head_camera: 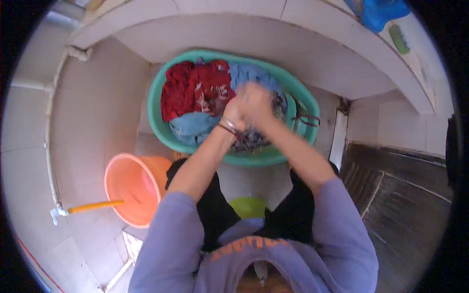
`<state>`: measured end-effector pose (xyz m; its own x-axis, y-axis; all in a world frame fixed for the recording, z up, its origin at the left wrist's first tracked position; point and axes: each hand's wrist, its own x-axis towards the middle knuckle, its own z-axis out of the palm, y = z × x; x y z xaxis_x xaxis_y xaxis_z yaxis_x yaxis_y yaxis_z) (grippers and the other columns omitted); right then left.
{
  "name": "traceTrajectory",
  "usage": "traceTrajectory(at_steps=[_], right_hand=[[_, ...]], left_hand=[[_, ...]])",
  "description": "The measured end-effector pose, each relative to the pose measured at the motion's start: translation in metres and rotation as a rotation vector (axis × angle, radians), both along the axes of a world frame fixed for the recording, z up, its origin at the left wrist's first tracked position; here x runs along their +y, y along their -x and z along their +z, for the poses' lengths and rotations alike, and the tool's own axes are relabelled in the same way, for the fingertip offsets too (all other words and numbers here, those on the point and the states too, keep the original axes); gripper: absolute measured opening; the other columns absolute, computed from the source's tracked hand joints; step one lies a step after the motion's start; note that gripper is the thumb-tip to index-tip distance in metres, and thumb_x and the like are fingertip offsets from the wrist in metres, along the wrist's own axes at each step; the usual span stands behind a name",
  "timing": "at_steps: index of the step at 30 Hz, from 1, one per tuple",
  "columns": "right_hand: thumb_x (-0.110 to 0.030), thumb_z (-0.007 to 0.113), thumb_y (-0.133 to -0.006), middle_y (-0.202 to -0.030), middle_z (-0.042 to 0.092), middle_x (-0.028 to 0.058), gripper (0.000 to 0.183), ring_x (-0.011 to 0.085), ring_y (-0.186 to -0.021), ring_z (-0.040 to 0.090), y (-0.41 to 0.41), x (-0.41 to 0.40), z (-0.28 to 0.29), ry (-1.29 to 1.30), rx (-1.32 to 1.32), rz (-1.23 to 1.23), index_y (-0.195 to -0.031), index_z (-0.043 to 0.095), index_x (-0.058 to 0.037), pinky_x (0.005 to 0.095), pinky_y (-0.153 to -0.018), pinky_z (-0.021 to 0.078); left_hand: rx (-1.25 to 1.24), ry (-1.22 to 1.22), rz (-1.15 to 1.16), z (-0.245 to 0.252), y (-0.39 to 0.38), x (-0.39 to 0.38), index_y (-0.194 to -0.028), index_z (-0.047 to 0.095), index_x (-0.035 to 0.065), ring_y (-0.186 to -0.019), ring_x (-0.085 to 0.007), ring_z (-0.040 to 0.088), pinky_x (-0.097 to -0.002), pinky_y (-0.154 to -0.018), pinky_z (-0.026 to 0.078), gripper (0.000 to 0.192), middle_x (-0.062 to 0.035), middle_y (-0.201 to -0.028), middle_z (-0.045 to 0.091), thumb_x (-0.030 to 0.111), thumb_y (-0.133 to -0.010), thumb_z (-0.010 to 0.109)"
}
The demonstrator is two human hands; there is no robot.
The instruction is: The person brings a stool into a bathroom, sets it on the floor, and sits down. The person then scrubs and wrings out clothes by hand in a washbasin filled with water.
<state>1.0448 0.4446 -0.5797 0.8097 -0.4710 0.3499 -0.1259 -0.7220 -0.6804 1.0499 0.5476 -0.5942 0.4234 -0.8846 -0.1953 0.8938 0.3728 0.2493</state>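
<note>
My left hand (235, 113), with a bracelet and a dark band at the wrist, meets my right hand (255, 104) above a green plastic tub (155, 106). Both are blurred by motion and pressed together; whether anything is between them cannot be made out. Red garments (179, 88) with pale marks fill the tub's left part. Light blue cloth (194, 125) lies at its near left, and more blue cloth (253, 72) sits behind my hands. Under my wrists is dark patterned cloth (253, 140), partly hidden by them.
An orange bucket (121, 172) stands at the left, a yellow hose (96, 206) running into it from a wall tap (56, 213). A tiled ledge (227, 8) curves beyond the tub, bearing a green brush (399, 38) and a blue plastic bag (381, 14). Something green (249, 207) is between my legs.
</note>
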Motion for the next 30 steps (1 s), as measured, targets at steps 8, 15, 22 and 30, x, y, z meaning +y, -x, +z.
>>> traceTrajectory(at_steps=[8, 15, 22, 30], right_hand=[[-0.031, 0.053, -0.073, -0.064, 0.055, 0.0202, 0.032, 0.0351, -0.060, 0.054, 0.029, 0.011, 0.022, -0.119, 0.012, 0.131, -0.070, 0.056, 0.0008, 0.0384, -0.057, 0.0433], [-0.040, 0.052, -0.076, -0.075, 0.057, 0.0152, 0.049, 0.0221, -0.072, 0.054, 0.042, -0.061, 0.073, -0.487, -0.040, -0.198, -0.083, 0.055, 0.0080, 0.0313, -0.066, 0.0403], [-0.026, 0.051, -0.080, -0.068, 0.058, 0.0054, 0.030, 0.0106, -0.065, 0.049, 0.064, -0.044, 0.118, -0.756, -0.195, 0.032, -0.075, 0.058, 0.0023, 0.0241, -0.061, 0.0391], [-0.025, 0.057, -0.075, -0.064, 0.054, 0.0016, 0.026, 0.0096, -0.061, 0.045, 0.069, -0.049, 0.063, -0.535, 0.175, 0.095, -0.071, 0.057, 0.0004, 0.0248, -0.058, 0.0376]], left_hand=[[-0.063, -0.130, 0.073, 0.026, 0.008, 0.001, -0.083, 0.052, 0.0067, -0.068, -0.0137, 0.053, -0.0272, -0.064, 0.043, 0.026, -0.0030, -0.080, 0.055, 0.031, -0.083, 0.043], [-1.401, -1.001, -0.002, 0.057, -0.041, 0.055, -0.076, 0.048, 0.0022, -0.062, -0.0091, 0.041, -0.0243, -0.056, 0.036, 0.029, 0.0018, -0.067, 0.047, 0.025, -0.070, 0.064], [-1.636, -1.286, 0.579, 0.066, -0.056, 0.076, -0.077, 0.050, 0.0021, -0.058, -0.0180, 0.049, -0.0282, -0.056, 0.040, 0.014, -0.0101, -0.064, 0.052, 0.015, -0.077, 0.052], [-1.102, -0.926, 0.742, 0.059, -0.071, 0.084, -0.073, 0.050, 0.0018, -0.060, -0.0044, 0.039, -0.0180, -0.056, 0.034, 0.013, 0.0040, -0.064, 0.048, 0.013, -0.080, 0.052]])
